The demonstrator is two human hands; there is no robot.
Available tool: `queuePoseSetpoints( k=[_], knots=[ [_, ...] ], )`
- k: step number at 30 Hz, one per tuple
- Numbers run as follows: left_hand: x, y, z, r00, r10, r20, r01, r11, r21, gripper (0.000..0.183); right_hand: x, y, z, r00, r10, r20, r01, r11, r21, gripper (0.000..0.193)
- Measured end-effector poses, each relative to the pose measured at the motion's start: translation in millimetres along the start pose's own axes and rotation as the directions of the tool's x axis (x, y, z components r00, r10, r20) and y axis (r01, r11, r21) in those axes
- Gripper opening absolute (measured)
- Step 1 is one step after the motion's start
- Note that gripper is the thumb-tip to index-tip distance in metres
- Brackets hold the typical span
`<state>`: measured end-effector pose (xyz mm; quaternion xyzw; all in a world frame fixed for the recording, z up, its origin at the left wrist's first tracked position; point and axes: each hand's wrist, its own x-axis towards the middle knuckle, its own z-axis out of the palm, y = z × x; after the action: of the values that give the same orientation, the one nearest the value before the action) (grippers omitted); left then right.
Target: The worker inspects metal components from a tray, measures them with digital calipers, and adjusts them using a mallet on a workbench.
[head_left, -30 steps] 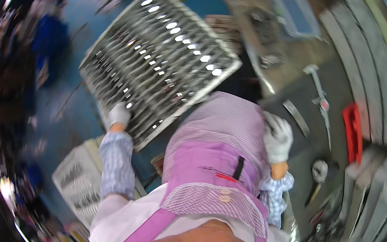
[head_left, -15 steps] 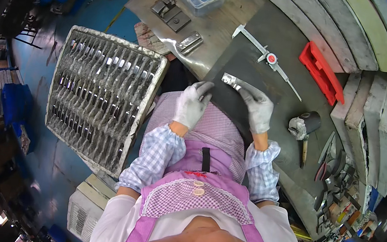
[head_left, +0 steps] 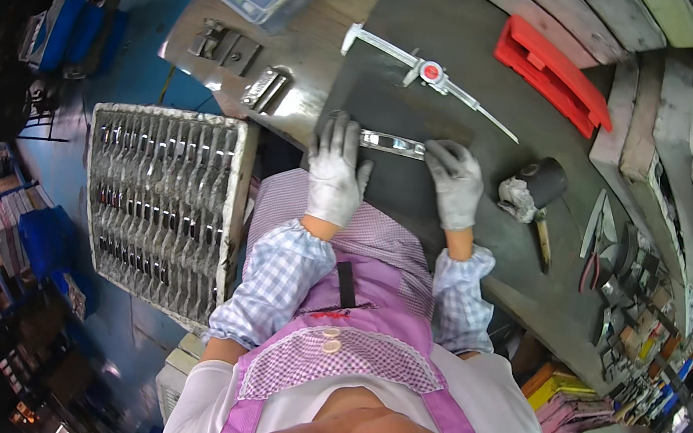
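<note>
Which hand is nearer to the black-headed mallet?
Right. The right hand is just left of the mallet, apart from it; the left hand is farther left, by the metal strip.

Workshop around you: dial caliper point(head_left: 431, 71) on your bench point(head_left: 529, 304); mallet point(head_left: 542, 184) (dark-headed) and pliers point(head_left: 595, 251) right of caliper, parts tray point(head_left: 237, 201) left of it.

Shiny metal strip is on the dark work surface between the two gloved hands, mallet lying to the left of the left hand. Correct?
Not quite: the mallet lies to the right of the right hand, as the head view shows. The shiny metal strip is indeed on the dark work surface, between the two gloved hands.
</note>
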<state>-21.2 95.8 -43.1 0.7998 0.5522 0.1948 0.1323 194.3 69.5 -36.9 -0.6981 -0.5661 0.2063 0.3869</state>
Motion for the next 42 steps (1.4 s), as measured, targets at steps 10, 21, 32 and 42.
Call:
queuePoseSetpoints(
  k=[10, 21, 32, 42],
  knots=[
    [-3, 1, 3, 0.998, 0.047, -0.04, -0.046, 0.999, 0.004, 0.075, -10, -11, 3, 0.965, -0.26, -0.02, 0.247, 0.936, -0.25, 0.03],
    [-6, -7, -7, 0.997, 0.053, -0.054, -0.054, 0.998, -0.028, 0.076, -19, 2, 10, 0.988, 0.006, -0.153, 0.009, 0.995, 0.098, 0.03],
    [-5, 31, -61, 0.997, -0.041, 0.062, 0.051, 0.986, -0.159, 0.055, -16, -79, 34, 0.968, -0.24, 0.07, 0.238, 0.971, 0.038, 0.032],
    [-218, -112, -153, 0.702, -0.706, -0.086, 0.682, 0.703, -0.203, 0.032, -34, -53, 12, 0.933, 0.132, 0.334, -0.216, 0.95, 0.227, 0.025]
  ],
)
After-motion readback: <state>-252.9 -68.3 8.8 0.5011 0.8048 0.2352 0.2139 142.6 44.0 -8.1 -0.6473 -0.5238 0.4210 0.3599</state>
